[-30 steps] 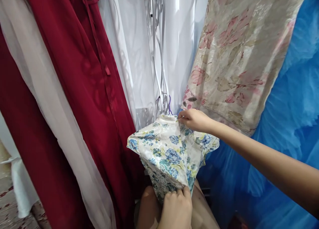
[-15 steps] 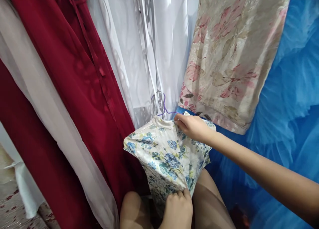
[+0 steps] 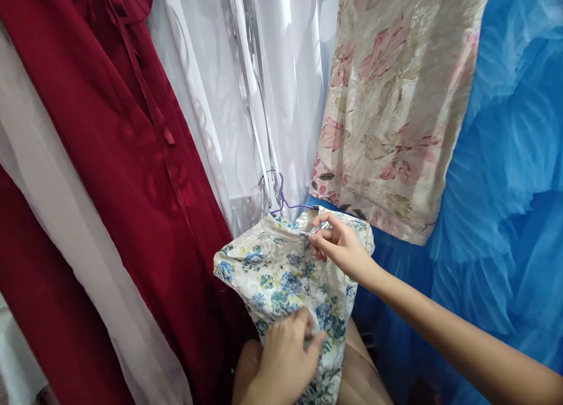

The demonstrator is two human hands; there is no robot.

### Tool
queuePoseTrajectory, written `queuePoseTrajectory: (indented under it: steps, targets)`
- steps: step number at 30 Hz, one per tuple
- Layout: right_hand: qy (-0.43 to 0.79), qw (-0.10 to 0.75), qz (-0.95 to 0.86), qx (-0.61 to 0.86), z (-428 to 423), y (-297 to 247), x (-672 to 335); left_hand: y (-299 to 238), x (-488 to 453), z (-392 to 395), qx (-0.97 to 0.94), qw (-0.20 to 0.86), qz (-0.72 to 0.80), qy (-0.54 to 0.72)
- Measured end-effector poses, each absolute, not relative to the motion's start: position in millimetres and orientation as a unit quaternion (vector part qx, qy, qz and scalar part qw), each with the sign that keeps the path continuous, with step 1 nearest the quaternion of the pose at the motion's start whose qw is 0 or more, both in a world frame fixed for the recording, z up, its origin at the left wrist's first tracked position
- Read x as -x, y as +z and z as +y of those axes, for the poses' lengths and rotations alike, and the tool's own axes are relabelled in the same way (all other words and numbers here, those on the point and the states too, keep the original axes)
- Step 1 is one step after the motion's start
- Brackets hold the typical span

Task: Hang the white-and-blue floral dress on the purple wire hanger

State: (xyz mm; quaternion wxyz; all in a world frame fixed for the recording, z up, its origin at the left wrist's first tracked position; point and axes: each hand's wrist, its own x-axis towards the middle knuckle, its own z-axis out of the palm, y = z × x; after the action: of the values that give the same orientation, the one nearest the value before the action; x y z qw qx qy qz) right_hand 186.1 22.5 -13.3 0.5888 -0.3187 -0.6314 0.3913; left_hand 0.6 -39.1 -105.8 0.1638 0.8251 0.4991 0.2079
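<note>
A white dress with a blue flower print (image 3: pixel 290 279) hangs on a purple hanger (image 3: pixel 284 199) in front of me. My right hand (image 3: pixel 338 246) pinches the edge of its collar, where a small shiny piece shows near the fingertips; I cannot make out whether that is a zip pull. The collar is parted there. Lower down, my left hand (image 3: pixel 285 352) is over the front of the dress, blurred by motion. Its thumb stands apart from the bent fingers, and fabric shows between them. The lower part of the dress falls between my knees.
Red gowns (image 3: pixel 109 129) and a pale sheer cloth (image 3: pixel 74 264) hang at the left. Behind the hanger are white cloth (image 3: pixel 290 70) and thin straps. To the right hang a pink-flowered beige garment (image 3: pixel 396 111) and a ruffled blue gown (image 3: pixel 505 176).
My left hand has let go of the lower dress front and moved up and left. My right hand has shifted slightly down at the collar, which now gapes more.
</note>
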Motion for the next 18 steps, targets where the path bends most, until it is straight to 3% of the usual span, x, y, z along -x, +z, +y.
queuePoseTrajectory:
  steps: [3, 6, 14, 18]
  targets:
    - [0.402, 0.633, -0.594, 0.291, 18, -13, -183, -64, 5, -9, -0.786, 0.119, 0.471, 0.383]
    - [0.399, 0.647, -0.584, 0.284, 16, -14, -184, -29, 4, 24, -0.772, 0.067, 0.427, 0.467]
    - [0.420, 0.484, -0.666, 0.382, 27, -32, -182, -19, 1, 48, -0.804, 0.019, 0.394, 0.445]
    - [0.408, 0.508, -0.677, 0.344, 27, -31, -173, -20, 0, 37, -0.817, 0.039, 0.356, 0.453]
